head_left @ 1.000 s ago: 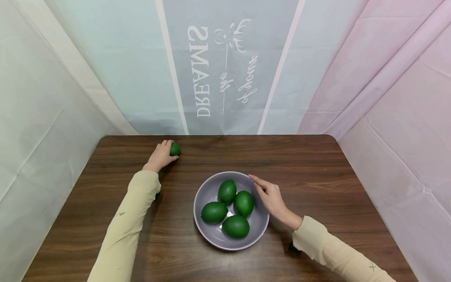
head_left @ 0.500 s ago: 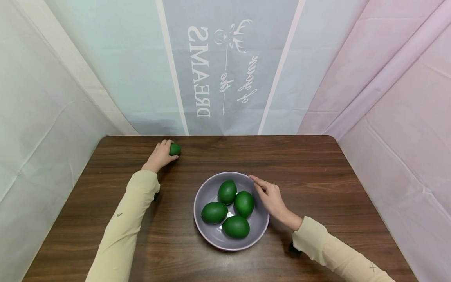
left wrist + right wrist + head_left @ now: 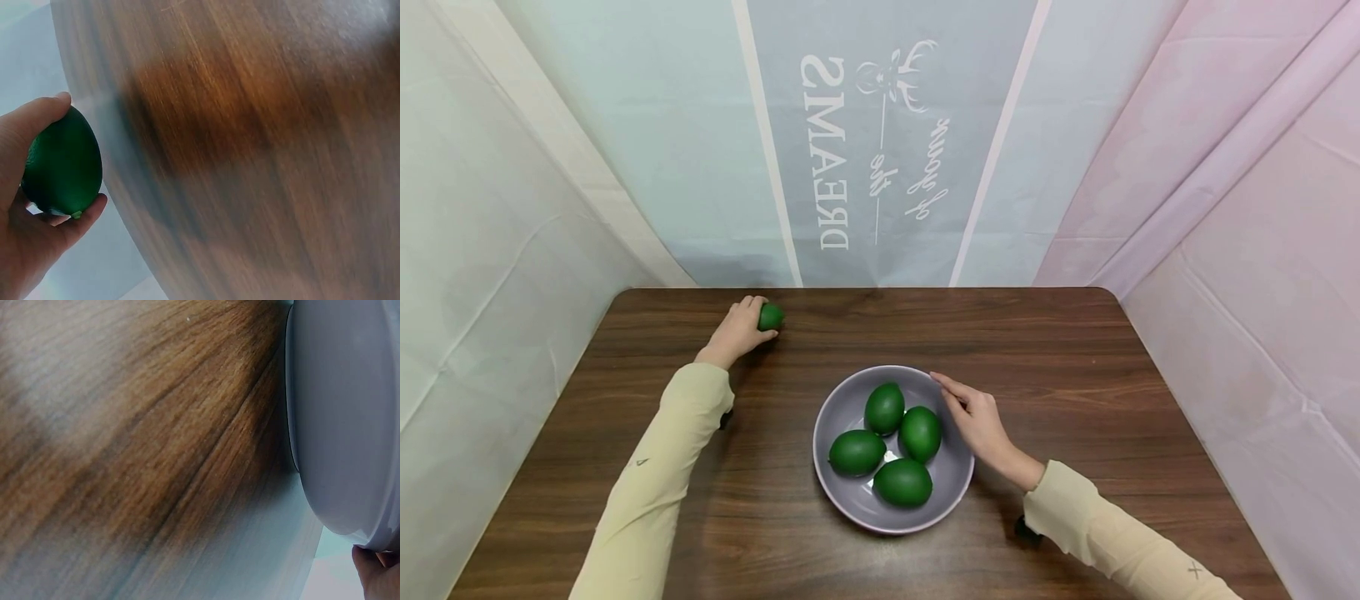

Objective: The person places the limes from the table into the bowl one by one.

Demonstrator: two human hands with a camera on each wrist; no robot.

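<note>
At the far left of the table, my left hand (image 3: 736, 331) grips a green lime (image 3: 771, 317). In the left wrist view, thumb and fingers curl round that lime (image 3: 65, 164), whose small stem nub points down. A grey-purple bowl (image 3: 835, 508) stands near the middle, with several more limes (image 3: 902, 482) lying in it. My right hand (image 3: 983, 425) holds the bowl's right rim, its fingers stretched along the edge. The right wrist view shows the bowl's outer wall (image 3: 344, 419), with fingertips (image 3: 365, 557) at the rim; the rest of that hand is mostly out of frame.
Everything stands on a dark brown wooden table (image 3: 1037, 333) with rounded far corners. Behind it hangs a pale blue-grey printed cloth (image 3: 887, 258). Light cloth walls (image 3: 1262, 292) close in the sides.
My left hand and forearm have shifted slightly left, with the lime moving a little the same way. The right hand and bowl stay in place.
</note>
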